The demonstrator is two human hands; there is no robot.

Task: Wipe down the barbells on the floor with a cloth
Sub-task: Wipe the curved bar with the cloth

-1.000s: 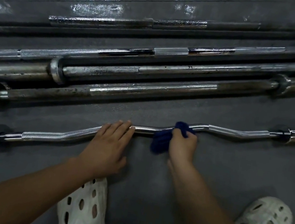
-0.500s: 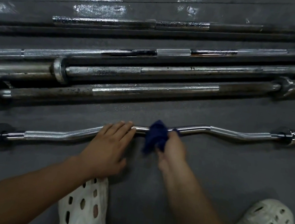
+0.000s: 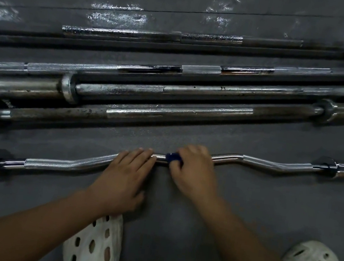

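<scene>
Curl barbell [image 3: 56, 161] mid-wipe: right hand [image 3: 194, 169] grips the cloth [image 3: 172, 157] around it, beside the flat, steadying left hand [image 3: 125, 174]; next, slide rightward.

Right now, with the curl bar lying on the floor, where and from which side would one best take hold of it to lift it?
Take the curl bar at its angled knurled sections either side of the centre, coming from above. It lies flat, and the knurling gives a better hold than the smooth middle, where the left hand and right hand with the cloth sit.
</scene>
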